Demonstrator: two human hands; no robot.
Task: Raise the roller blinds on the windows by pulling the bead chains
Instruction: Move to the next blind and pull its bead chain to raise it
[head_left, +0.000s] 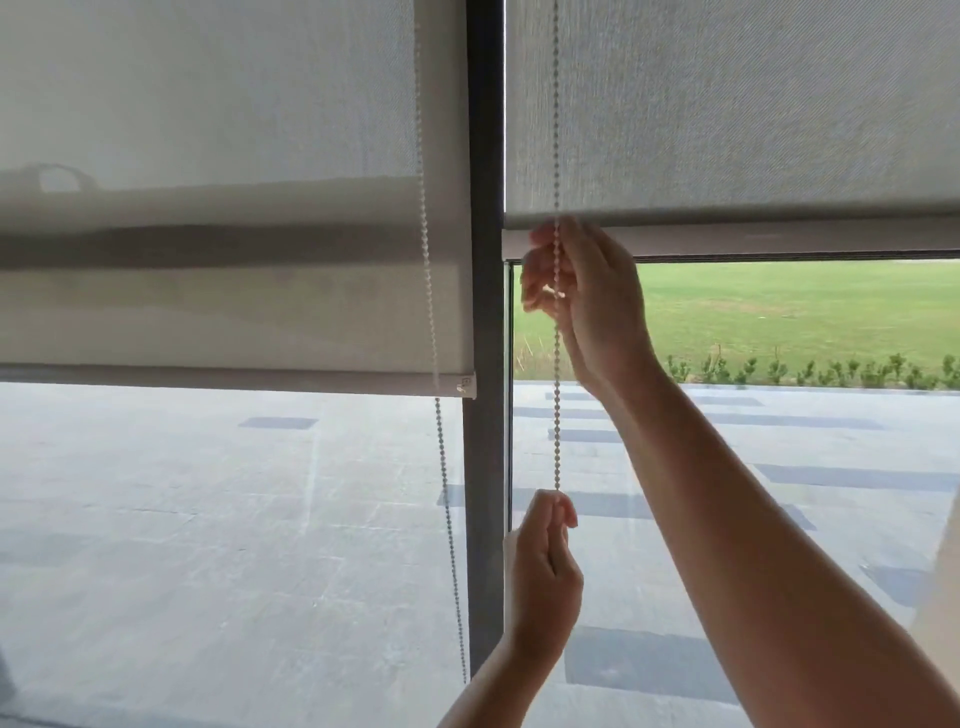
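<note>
Here I see two grey woven roller blinds side by side, split by a dark vertical window post (485, 312). The right blind (727, 114) is drawn higher; its bottom bar (779, 241) sits above a strip of green lawn (779, 312) and a low row of shrubs (831, 371). The left blind (208, 130) hangs lower, its bottom bar (234, 378) ending in a small white end cap (466, 385) beside the post, with pale paving (208, 519) showing through the glass beneath.

The right blind's bead chain (557, 415) is a thin string of small white beads running straight down just right of the post, crossing the fabric and dropping below the bar. My right hand (582, 301) is raised at the level of that bar, fingers curled around the chain, thumb and fingertips pinching it. My left hand (543, 566) is lower on the same strand, fingers folded in a loose fist, the chain nipped between thumb and forefinger at the top of the fist. The stretch between the two hands looks taut and vertical.

A second bead chain (444, 493) hangs free by the left blind, slanting slightly, touched by neither hand.
</note>
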